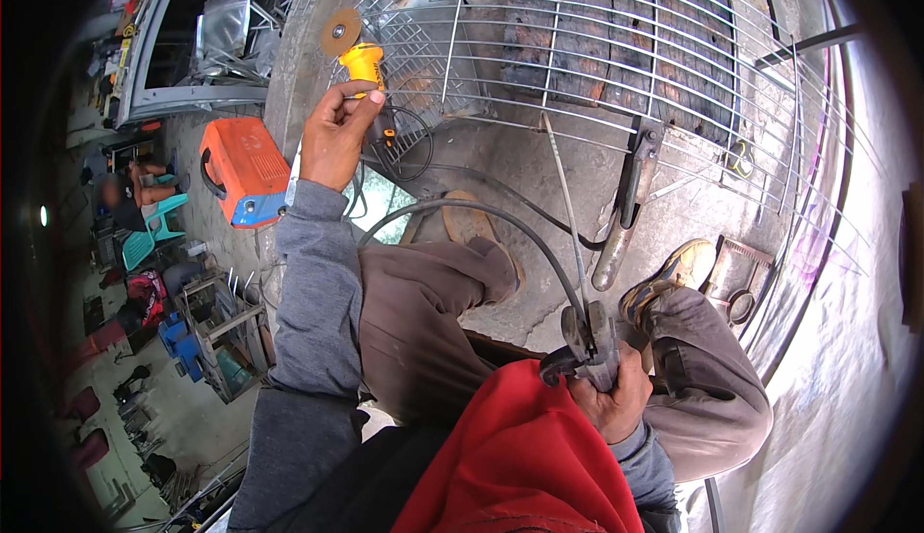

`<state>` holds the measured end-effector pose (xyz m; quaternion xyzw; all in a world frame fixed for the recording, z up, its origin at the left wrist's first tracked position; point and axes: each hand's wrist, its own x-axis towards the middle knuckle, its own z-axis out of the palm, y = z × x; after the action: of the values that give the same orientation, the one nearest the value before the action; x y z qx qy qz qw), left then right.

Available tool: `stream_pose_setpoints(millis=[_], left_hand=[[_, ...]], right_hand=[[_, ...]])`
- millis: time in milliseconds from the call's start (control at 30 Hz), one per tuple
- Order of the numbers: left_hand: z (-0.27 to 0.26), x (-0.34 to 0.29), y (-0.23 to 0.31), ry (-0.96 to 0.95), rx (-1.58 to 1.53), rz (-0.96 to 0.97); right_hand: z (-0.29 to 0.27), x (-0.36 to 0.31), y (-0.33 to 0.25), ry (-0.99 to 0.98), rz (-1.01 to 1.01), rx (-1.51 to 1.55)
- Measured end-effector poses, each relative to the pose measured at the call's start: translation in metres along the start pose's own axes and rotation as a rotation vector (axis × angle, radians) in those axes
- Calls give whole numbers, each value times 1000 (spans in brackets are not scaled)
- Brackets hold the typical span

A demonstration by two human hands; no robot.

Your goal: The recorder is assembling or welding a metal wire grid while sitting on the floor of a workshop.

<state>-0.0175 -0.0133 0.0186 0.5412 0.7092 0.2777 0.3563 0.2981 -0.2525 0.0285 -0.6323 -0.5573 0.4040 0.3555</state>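
Observation:
My right hand (616, 393) is closed around a dark welding electrode holder (599, 340) at the lower middle. A thin welding rod (563, 182) rises from its jaws toward a wire grid (549, 47), its tip near the grid's near edge. A thick black cable (481, 208) curves left from the holder. My left hand (339, 129) is raised at the upper left, thumb and fingertips pinched together; whatever they hold, if anything, is too small to tell. Just beyond those fingertips appears a yellow angle grinder (362, 63) with a brown disc (341, 31), partly hidden by the hand.
Charred wooden planks (621, 42) lie beneath the grid. A clamp-like metal tool (630, 196) hangs at its near edge. An orange welding machine (248, 172) stands left of my left forearm. Farther left, a person (130, 201) sits by a turquoise chair (154, 230).

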Motion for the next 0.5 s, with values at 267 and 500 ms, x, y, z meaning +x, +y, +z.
stream_pose_setpoints(millis=[267,500], left_hand=[[-2,1,-2,11,7,1],[-1,0,0,1,-20,-2]], right_hand=[[-2,0,-1,-6,-3,-20],[-2,-4,2,15,-19,28]])
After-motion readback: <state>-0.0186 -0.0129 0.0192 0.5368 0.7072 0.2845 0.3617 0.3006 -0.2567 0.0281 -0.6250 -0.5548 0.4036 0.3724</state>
